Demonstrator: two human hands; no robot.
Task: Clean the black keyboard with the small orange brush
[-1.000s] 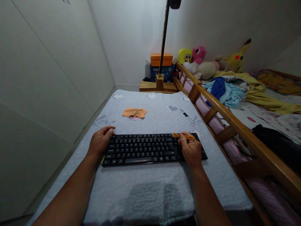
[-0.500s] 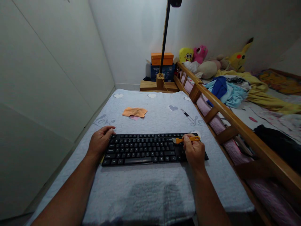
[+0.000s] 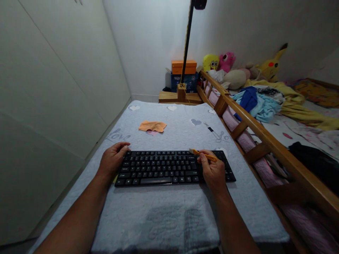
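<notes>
A black computer keyboard (image 3: 159, 169) lies flat across the cloth-covered table. My left hand (image 3: 113, 158) grips its left end, thumb at the top left corner and the other fingers partly hidden by the edge. In my right hand (image 3: 213, 171), closed over the right part of the keys, is a small brush with an orange handle (image 3: 212, 158). Its pale bristles (image 3: 191, 151) point left, at the upper row of keys. Something yellow (image 3: 115, 179) peeks out under the keyboard's left end; I cannot make out what it is.
Beyond the keyboard lies an orange cloth (image 3: 153, 126). Metal tweezers (image 3: 212, 130) with a black band rest at the far right. A wooden bed rail (image 3: 254, 127) borders the table's right side. A dark pole (image 3: 186, 46) rises from a wooden base behind the table.
My right hand has moved a little left with the brush, whose bristles went from beside the upper right keys up to the top row. My left hand stays on the keyboard.
</notes>
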